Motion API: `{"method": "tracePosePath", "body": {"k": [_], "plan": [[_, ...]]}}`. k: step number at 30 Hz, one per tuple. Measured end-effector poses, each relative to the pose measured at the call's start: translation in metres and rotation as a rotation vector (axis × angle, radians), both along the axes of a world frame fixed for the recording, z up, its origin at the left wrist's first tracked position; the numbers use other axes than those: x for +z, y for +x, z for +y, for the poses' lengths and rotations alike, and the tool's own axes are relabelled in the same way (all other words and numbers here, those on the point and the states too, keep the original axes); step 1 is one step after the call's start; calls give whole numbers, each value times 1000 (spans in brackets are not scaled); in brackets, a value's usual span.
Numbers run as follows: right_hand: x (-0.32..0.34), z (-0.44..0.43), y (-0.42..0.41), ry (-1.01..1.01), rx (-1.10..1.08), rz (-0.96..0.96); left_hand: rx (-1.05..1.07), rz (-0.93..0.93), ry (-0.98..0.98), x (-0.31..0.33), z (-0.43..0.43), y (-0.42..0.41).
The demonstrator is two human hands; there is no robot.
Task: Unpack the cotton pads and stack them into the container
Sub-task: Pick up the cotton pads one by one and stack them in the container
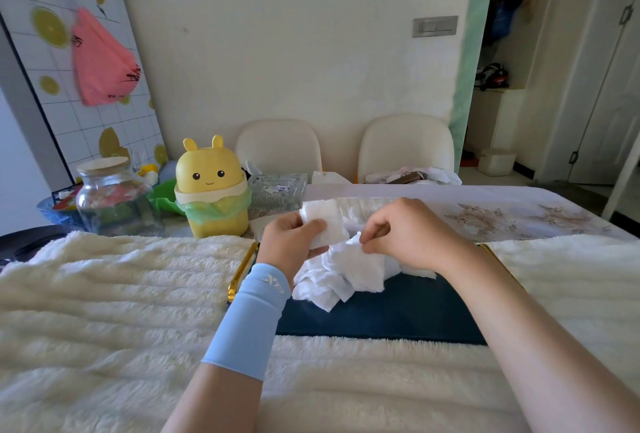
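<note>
My left hand (292,242) grips a small stack of white cotton pads (327,223), thumb across their front. My right hand (405,235) pinches the top edge of one pad on a loose heap of white cotton pads (343,276). The heap lies on a dark blue tray (398,315) with gold handles, just in front of me. A clear glass box (278,192) stands behind the hands, near the table's far side. I cannot tell what lies inside it.
A yellow bunny-shaped bin (211,190) with a green liner and a glass jar (110,195) with a wooden lid stand at the left. A white fluffy cover (121,294) lies over the table around the tray. Two cream chairs (405,148) stand beyond the far edge.
</note>
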State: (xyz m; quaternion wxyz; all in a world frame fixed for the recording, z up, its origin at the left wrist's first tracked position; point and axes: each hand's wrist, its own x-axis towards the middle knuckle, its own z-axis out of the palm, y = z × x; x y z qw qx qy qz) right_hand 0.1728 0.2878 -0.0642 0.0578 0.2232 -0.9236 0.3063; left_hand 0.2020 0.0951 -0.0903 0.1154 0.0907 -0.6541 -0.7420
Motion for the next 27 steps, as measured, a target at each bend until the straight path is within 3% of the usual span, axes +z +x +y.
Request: {"method": "tracePosePath", "body": {"k": [5,8,12,15,19,23,27], "plan": [[-3,-4,1,58,16,76,-101,55,278,13,-7,6],[-4,-3,3,67,65,41,-205,-50,146,9,-7,9],[3,0,-1,-176,-26,65,-209,-61,40,3,-10,5],[13,2,2,-432,54,-214,-310,-9,2,5,-4,4],[21,1,-6,-385,129,-244,-332,86,-214,20,8,-7],[40,13,-30,-450,110,-324,-277,49,-144,43,13,-30],[57,17,-58,-289,94,-392,-279,19,-261,57,21,-68]]}}
